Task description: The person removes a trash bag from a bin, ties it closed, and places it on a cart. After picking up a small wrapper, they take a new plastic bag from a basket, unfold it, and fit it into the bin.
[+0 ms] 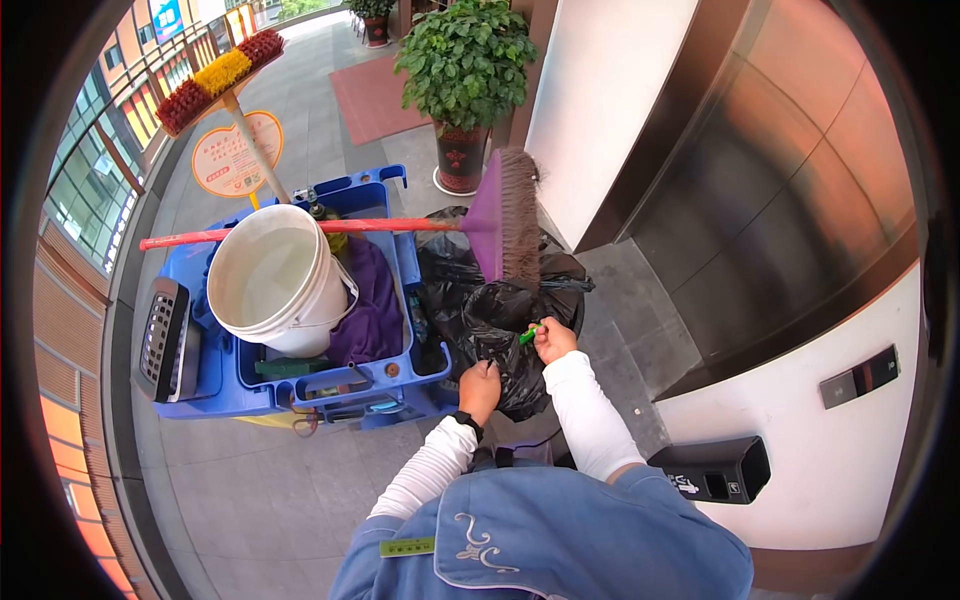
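Observation:
A black garbage bag [505, 315] hangs in front of me at the right end of a blue cleaning cart [405, 255]. My left hand [480, 391] is closed at the near edge of the bag, with its thumb on top and the plastic pinched in it. My right hand [555, 341] is closed on a small green object [530, 334], whose kind I cannot make out, just above the bag. Beyond my hands a broom with a purple head [485, 215] lies across the cart and over the bag, its red handle pointing left.
On the cart stand a white bucket [322, 300] of cloudy water, a purple cloth [370, 300] and an upright brush [222, 75]. A potted plant [465, 70] is behind the bag. To my right are elevator doors [790, 180] and a black wall-side bin [715, 470].

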{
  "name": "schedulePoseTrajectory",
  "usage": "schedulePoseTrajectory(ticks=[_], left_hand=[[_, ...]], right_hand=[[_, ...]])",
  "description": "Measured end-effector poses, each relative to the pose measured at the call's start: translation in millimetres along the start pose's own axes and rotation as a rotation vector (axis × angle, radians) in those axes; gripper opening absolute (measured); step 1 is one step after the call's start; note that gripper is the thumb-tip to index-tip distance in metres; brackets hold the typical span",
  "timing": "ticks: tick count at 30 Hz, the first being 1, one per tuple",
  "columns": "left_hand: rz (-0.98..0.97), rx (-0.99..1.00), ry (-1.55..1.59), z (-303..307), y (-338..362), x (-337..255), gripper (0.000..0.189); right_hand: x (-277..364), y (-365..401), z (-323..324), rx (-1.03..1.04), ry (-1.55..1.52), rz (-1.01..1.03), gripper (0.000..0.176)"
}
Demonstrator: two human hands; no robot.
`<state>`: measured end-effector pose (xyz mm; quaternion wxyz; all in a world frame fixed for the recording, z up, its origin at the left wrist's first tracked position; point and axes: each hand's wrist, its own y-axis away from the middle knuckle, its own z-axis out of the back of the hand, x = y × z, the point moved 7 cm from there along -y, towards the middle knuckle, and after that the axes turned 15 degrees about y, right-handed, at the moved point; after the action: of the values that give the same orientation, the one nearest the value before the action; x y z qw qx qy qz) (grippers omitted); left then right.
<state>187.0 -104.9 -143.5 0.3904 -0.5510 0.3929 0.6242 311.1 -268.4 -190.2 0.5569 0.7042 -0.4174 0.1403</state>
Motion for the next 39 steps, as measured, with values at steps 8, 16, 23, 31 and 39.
schedulePoseTrajectory(ticks=[8, 16, 23, 31, 39], left_hand=[[-0.06, 0.034, -0.191, 3.4, 9.1, -28.8, 0.023], [0.056, -0.002, 0.254, 1.5, 0.2, 20.3, 0.021], [-0.118, 0.123, -0.037, -12.4, 7.2, -10.0, 0.021], [-0.157, 0.201, -0.227, -22.9, 5.1, -47.6, 0.025], [-0.119, 0.18, -0.086, 12.6, 31.6, -45.5, 0.025]], right_hand=[[-7.6, -18.0, -0.2, 0.039, 0.016, -0.099, 0.01], [-7.3, 2.3, -7.4, 0.193, 0.124, -0.082, 0.016], [-8.5, 35.0, -14.3, -0.011, 0.168, -0.039, 0.027], [0.5, -51.6, 3.0, -0.087, 0.074, 0.032, 0.048], [120.9, -70.3, 44.4, -0.118, -0.019, 0.339, 0.052]])
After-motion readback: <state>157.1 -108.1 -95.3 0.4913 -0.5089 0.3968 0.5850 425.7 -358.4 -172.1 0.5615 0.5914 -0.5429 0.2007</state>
